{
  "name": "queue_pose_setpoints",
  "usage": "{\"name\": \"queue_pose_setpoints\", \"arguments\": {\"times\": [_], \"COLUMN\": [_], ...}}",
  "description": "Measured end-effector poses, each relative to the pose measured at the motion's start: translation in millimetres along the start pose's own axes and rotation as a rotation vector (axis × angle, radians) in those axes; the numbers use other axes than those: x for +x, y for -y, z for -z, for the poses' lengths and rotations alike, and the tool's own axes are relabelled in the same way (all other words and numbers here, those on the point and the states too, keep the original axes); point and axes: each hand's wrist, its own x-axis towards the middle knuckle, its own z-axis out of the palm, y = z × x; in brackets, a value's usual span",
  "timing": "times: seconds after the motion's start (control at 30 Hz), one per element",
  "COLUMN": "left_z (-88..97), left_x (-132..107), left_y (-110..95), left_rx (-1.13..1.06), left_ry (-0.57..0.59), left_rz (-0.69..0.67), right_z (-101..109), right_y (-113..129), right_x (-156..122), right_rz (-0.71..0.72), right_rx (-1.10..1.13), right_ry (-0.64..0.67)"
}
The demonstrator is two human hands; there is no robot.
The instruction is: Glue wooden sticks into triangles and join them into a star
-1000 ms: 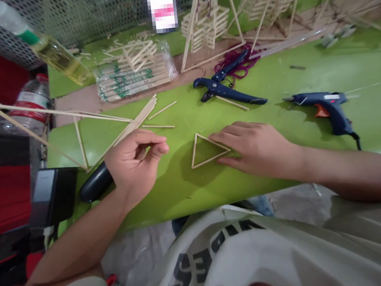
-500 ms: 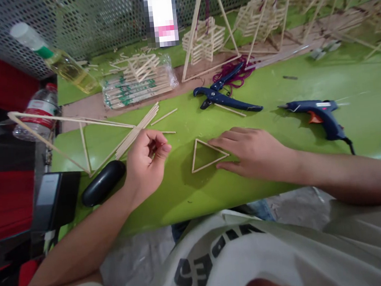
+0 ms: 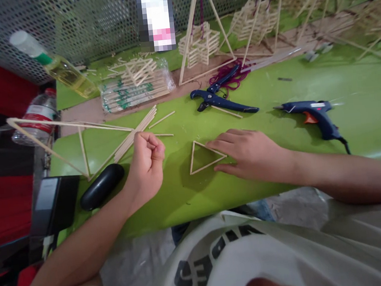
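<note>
A small triangle of thin wooden sticks [image 3: 208,164] lies flat on the green tabletop. My right hand [image 3: 245,153] rests over its right corner, fingers stretched out and thumb apart, fingertips at the upper side. Left of the triangle, my left hand [image 3: 147,165] is raised with its fingers curled and pressed to the thumb; whatever they hold, if anything, is hidden. Just behind that hand lies a bundle of loose sticks [image 3: 138,131], with a few single sticks [image 3: 161,119] to its right.
Blue cutters [image 3: 221,98] lie beyond the triangle, and a blue glue gun [image 3: 319,112] at right. A large stick frame [image 3: 82,149] and black case [image 3: 102,186] stand left. Behind are packaged sticks [image 3: 135,92], an oil bottle [image 3: 69,76], purple cord [image 3: 229,78] and stick structures [image 3: 199,47].
My left hand's fingers have curled in tighter, and the hand has drawn slightly to the left. My right hand and the triangle keep their places; the view has shifted a little.
</note>
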Motion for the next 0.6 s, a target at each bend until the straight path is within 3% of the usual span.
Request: {"name": "queue_pose_setpoints", "arguments": {"times": [0.6], "left_z": [0.0], "left_x": [2.3], "left_y": [5.7], "left_rx": [0.030], "left_ry": [0.010], "left_rz": [-0.025], "right_z": [-1.0], "right_y": [-1.4], "right_x": [-0.5], "right_rz": [0.036], "right_rx": [-0.030], "right_ry": [-0.024]}}
